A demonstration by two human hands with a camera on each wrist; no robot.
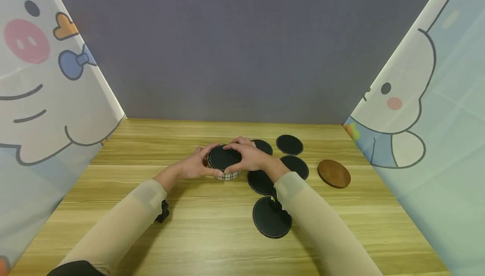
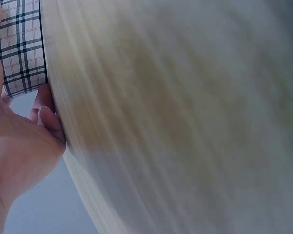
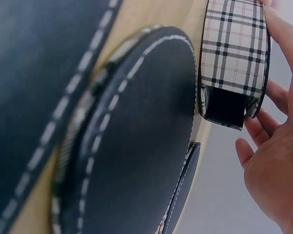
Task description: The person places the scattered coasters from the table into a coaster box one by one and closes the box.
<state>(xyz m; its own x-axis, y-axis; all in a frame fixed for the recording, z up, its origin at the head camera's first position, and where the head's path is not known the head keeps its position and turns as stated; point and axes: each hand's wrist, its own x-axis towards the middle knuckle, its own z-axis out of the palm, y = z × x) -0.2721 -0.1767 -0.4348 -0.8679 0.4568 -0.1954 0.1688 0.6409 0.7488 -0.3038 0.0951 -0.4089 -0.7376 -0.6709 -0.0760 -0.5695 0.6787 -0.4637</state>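
A round coaster holder [image 1: 222, 158], black on top with a plaid side, sits on the table between both hands. My left hand [image 1: 192, 167] grips its left side, thumb along the front and fingers round the back. From the right, my right hand [image 1: 248, 156] holds it, thumb and fingertips at the top rim. The right wrist view shows a cut-out opening in the plaid wall [image 3: 234, 46]; whatever is inside is dark. In the left wrist view, the plaid side [image 2: 22, 48] stands beside the left palm [image 2: 24, 151].
Several black round coasters with pale stitching lie right of the holder, including a far one [image 1: 289, 144] and a near one [image 1: 272, 219] by the right sleeve. A brown wooden disc [image 1: 334, 173] lies farther right. A grey panel [image 1: 235, 48] stands behind the table.
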